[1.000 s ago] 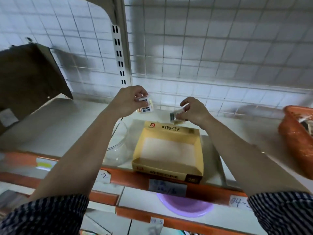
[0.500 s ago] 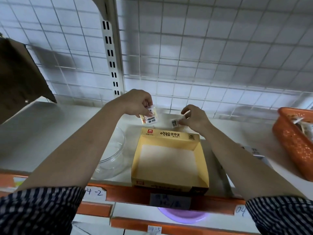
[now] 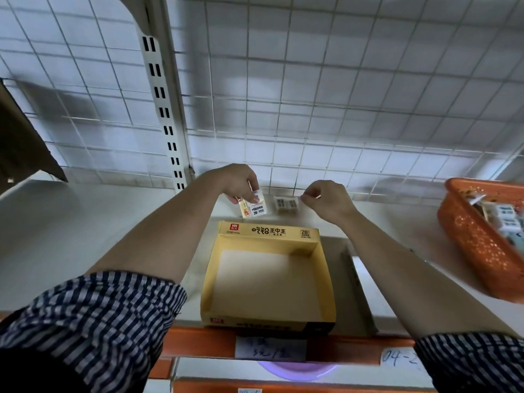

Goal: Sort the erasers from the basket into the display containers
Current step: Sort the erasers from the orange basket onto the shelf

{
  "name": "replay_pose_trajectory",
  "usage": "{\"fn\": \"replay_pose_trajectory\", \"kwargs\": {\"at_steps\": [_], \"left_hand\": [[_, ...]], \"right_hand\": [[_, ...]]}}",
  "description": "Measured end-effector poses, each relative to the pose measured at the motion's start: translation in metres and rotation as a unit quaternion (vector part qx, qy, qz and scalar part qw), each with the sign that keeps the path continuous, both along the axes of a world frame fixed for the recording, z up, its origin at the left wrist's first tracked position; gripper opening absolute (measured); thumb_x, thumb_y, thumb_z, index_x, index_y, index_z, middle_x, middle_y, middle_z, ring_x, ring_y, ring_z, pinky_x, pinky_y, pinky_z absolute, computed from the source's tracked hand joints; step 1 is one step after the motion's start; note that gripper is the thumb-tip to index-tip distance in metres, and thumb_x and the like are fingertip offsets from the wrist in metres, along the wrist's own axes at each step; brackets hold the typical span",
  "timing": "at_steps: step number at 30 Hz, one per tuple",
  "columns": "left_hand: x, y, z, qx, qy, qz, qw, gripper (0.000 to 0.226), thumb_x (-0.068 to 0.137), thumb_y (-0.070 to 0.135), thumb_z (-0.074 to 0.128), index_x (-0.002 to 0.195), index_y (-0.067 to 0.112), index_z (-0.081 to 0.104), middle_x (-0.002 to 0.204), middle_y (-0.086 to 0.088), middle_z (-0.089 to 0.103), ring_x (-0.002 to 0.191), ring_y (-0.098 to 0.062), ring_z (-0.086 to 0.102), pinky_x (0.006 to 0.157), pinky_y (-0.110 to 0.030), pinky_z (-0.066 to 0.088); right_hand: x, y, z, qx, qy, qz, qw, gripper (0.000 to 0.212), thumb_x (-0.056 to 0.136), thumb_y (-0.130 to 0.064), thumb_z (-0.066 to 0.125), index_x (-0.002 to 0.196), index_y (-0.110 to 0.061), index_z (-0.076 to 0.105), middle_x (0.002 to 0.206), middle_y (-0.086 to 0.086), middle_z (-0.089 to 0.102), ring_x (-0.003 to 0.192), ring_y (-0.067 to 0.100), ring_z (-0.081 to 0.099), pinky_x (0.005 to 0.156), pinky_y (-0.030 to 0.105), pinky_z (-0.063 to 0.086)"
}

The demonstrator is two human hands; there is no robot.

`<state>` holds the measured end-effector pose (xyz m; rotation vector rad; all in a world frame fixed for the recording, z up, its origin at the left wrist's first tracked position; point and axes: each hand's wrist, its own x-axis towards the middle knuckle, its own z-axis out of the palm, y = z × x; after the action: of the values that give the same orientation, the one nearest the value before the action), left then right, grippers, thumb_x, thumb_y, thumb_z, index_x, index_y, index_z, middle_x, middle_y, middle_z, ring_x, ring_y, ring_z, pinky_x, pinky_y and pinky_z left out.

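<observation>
An empty yellow cardboard display box (image 3: 269, 233) stands at the shelf's front edge. Behind it, my left hand (image 3: 239, 181) pinches a small white eraser pack with a 2B label (image 3: 255, 207), held upright just above the shelf. A second white eraser (image 3: 286, 204) lies low over the shelf to its right, and my right hand (image 3: 329, 198) pinches its right end with thumb and forefinger. The orange mesh basket (image 3: 479, 248) at the far right holds several more wrapped erasers (image 3: 504, 214).
A wire grid panel (image 3: 312, 95) and a slotted white upright (image 3: 164, 114) close off the back of the shelf. Brown cardboard (image 3: 19, 137) juts in at the left. A purple bowl (image 3: 297, 370) sits on the lower shelf, below orange rails with price labels (image 3: 269, 348).
Both hands have moved away from me, past the box's far wall, and dropped toward the shelf. The right hand's eraser has come down to the shelf surface.
</observation>
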<state>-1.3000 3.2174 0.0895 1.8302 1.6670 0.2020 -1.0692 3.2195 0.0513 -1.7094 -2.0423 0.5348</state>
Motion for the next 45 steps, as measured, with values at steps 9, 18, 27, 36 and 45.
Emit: {"fn": "replay_pose_trajectory", "kwargs": {"at_steps": [9, 18, 27, 36, 45], "left_hand": [[0.02, 0.003, 0.001, 0.101, 0.104, -0.013, 0.989, 0.033, 0.088, 0.034, 0.069, 0.116, 0.016, 0.066, 0.121, -0.004, 0.064, 0.114, -0.022, 0.056, 0.094, -0.031, 0.044], [0.137, -0.028, 0.051, 0.371, -0.038, -0.038, 0.927, 0.012, 0.092, 0.03, 0.059, 0.094, 0.022, 0.067, 0.092, 0.008, 0.069, 0.088, -0.015, 0.062, 0.078, -0.033, 0.05], [0.286, -0.05, 0.051, 0.402, -0.086, -0.108, 0.905, 0.01, 0.091, 0.029, 0.058, 0.092, 0.022, 0.065, 0.09, 0.01, 0.068, 0.081, -0.014, 0.062, 0.075, -0.037, 0.052], [0.381, -0.055, 0.024, 0.385, -0.095, -0.067, 0.916, 0.008, 0.089, 0.027, 0.063, 0.091, 0.021, 0.067, 0.092, 0.004, 0.071, 0.088, -0.018, 0.065, 0.078, -0.038, 0.053], [0.391, -0.053, 0.005, 0.376, -0.092, -0.001, 0.922, 0.013, 0.089, 0.024, 0.064, 0.098, 0.017, 0.069, 0.099, 0.002, 0.07, 0.091, -0.018, 0.064, 0.081, -0.041, 0.053]], "right_hand": [[0.033, -0.023, 0.03, 0.06, 0.036, -0.024, 0.997, 0.013, 0.091, -0.019, 0.059, 0.095, -0.014, 0.07, 0.087, -0.003, 0.065, 0.085, 0.012, 0.057, 0.057, 0.006, 0.036], [0.109, -0.064, 0.067, 0.188, 0.073, -0.085, 0.976, 0.018, 0.089, -0.013, 0.063, 0.105, -0.011, 0.071, 0.087, -0.006, 0.064, 0.077, 0.008, 0.057, 0.063, -0.003, 0.034], [0.262, -0.096, 0.092, 0.211, 0.045, -0.134, 0.967, 0.015, 0.088, -0.012, 0.065, 0.1, -0.01, 0.074, 0.093, -0.001, 0.072, 0.084, 0.011, 0.064, 0.077, 0.011, 0.043], [0.363, -0.072, 0.089, 0.081, -0.099, -0.038, 0.991, 0.021, 0.09, -0.023, 0.068, 0.11, -0.018, 0.072, 0.107, -0.002, 0.072, 0.094, 0.013, 0.067, 0.082, 0.024, 0.048], [0.364, -0.039, 0.066, 0.025, -0.199, 0.054, 0.978, 0.041, 0.092, -0.028, 0.064, 0.129, -0.013, 0.059, 0.125, 0.009, 0.064, 0.109, 0.025, 0.058, 0.095, 0.036, 0.046]]}}
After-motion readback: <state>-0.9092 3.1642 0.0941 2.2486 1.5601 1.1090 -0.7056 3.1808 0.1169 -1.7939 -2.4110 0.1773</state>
